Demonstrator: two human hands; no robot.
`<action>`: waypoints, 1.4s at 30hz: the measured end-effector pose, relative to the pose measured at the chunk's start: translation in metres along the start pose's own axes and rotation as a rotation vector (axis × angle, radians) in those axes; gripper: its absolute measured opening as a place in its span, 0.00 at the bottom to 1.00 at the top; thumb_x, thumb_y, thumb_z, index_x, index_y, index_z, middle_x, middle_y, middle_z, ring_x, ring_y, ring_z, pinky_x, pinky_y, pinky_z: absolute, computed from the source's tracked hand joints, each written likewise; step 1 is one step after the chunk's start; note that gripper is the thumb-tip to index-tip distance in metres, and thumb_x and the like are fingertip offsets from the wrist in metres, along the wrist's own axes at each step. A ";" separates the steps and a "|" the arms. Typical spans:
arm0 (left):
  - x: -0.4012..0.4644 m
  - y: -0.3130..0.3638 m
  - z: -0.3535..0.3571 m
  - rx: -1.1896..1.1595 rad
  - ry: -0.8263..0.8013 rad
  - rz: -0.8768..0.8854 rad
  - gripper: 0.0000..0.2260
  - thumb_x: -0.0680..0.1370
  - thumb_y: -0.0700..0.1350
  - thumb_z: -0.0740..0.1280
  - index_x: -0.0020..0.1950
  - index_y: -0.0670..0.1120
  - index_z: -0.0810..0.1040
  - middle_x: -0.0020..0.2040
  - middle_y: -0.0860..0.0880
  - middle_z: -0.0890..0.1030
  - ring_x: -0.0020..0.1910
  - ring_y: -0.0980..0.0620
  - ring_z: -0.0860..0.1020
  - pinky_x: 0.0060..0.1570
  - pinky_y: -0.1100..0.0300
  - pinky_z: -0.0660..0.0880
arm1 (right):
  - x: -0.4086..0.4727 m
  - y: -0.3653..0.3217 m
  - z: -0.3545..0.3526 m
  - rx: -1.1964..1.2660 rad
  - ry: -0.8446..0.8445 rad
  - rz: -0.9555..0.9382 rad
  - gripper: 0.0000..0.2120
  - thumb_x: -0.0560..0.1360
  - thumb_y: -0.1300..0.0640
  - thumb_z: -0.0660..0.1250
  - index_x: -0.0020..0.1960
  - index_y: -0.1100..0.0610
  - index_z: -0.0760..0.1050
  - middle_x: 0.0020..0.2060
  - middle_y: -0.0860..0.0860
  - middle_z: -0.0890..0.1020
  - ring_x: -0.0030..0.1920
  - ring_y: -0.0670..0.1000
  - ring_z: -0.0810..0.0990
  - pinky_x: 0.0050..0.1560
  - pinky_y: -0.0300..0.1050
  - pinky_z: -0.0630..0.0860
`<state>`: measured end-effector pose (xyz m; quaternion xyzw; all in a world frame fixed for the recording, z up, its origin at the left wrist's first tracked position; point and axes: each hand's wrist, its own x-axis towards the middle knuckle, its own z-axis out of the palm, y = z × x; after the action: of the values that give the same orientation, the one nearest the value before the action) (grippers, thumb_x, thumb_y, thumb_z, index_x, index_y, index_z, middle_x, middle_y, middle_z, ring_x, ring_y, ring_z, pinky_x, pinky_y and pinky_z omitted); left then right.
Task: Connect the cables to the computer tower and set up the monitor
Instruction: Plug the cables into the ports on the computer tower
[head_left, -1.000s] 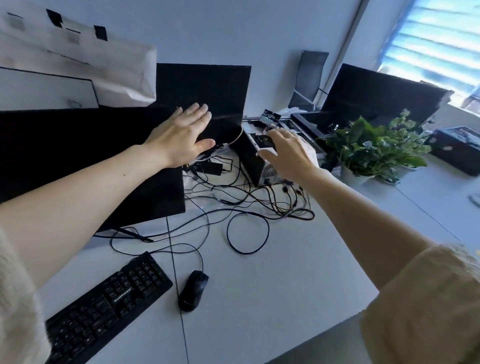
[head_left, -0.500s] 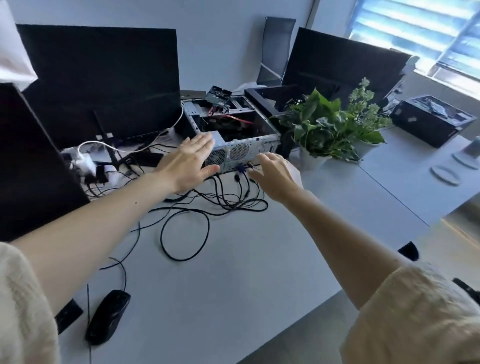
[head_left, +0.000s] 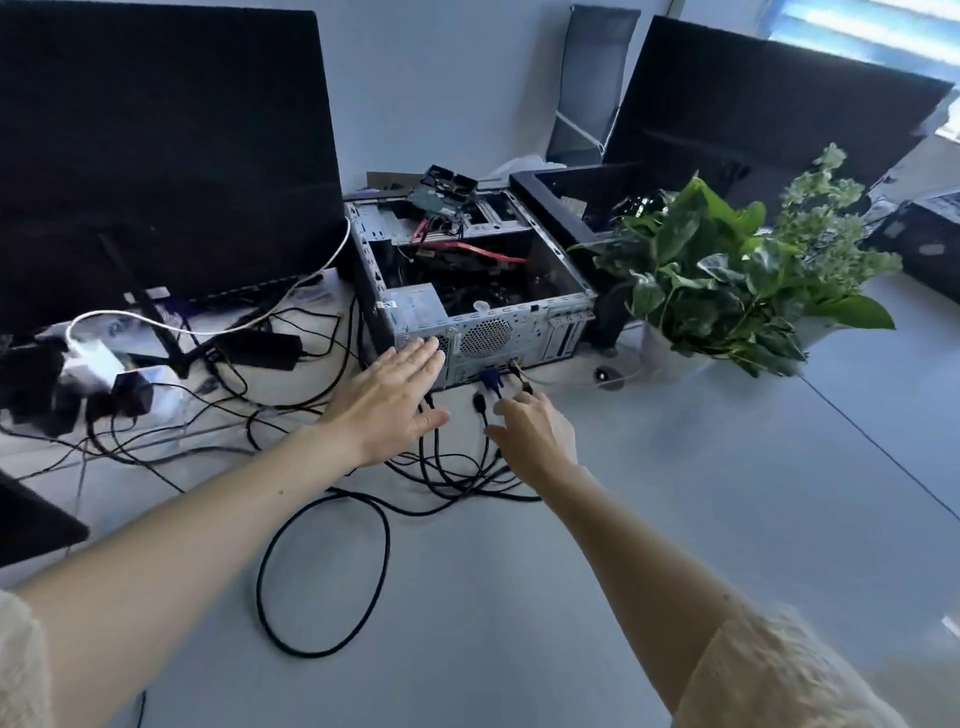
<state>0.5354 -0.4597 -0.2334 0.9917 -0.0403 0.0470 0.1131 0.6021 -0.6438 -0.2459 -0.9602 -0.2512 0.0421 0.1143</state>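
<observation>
An open computer tower (head_left: 514, 332) lies on its side at the middle of the grey desk (head_left: 675, 519), its rear panel facing me. A blue VGA plug (head_left: 491, 380) and black cables (head_left: 452, 467) hang from that panel. My left hand (head_left: 395, 405) is spread flat, fingertips at the panel's left corner, holding nothing. My right hand (head_left: 535, 431) reaches just below the plugs, fingers apart, touching the black cables; I cannot tell if it pinches one. A black monitor (head_left: 156, 150) stands at the back left.
A power strip with adapters (head_left: 88, 384) lies at the left among tangled wires. A potted plant (head_left: 727, 280) stands right of the tower. A second monitor (head_left: 769, 104) and an open black case (head_left: 571, 197) are behind. A cable loop (head_left: 322, 571) lies in front.
The view swung right and closer to the tower's rear. My left hand left the monitor and came to the tower's corner; my right hand dropped from the tower top to the cables.
</observation>
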 end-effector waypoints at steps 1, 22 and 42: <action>0.007 -0.002 0.005 -0.024 0.007 -0.014 0.34 0.79 0.59 0.56 0.77 0.43 0.47 0.78 0.46 0.47 0.77 0.52 0.45 0.74 0.58 0.40 | 0.010 0.002 0.009 -0.018 -0.028 -0.011 0.17 0.74 0.49 0.69 0.59 0.55 0.76 0.56 0.53 0.80 0.59 0.56 0.73 0.48 0.50 0.76; 0.115 -0.027 0.077 0.299 0.036 -0.040 0.50 0.68 0.62 0.70 0.77 0.41 0.44 0.78 0.44 0.44 0.77 0.47 0.45 0.75 0.53 0.45 | 0.117 0.030 0.110 0.024 -0.118 0.091 0.09 0.76 0.69 0.58 0.48 0.61 0.75 0.47 0.59 0.82 0.47 0.60 0.80 0.37 0.47 0.69; 0.120 -0.021 0.076 0.327 0.061 -0.065 0.52 0.63 0.62 0.73 0.76 0.38 0.53 0.77 0.41 0.54 0.76 0.44 0.54 0.74 0.49 0.53 | 0.131 0.025 0.123 -0.028 -0.042 0.059 0.08 0.76 0.68 0.61 0.54 0.64 0.74 0.51 0.59 0.80 0.52 0.57 0.78 0.46 0.46 0.75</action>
<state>0.6625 -0.4651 -0.2992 0.9957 0.0037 0.0794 -0.0470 0.7110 -0.5764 -0.3741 -0.9676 -0.2257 0.0622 0.0942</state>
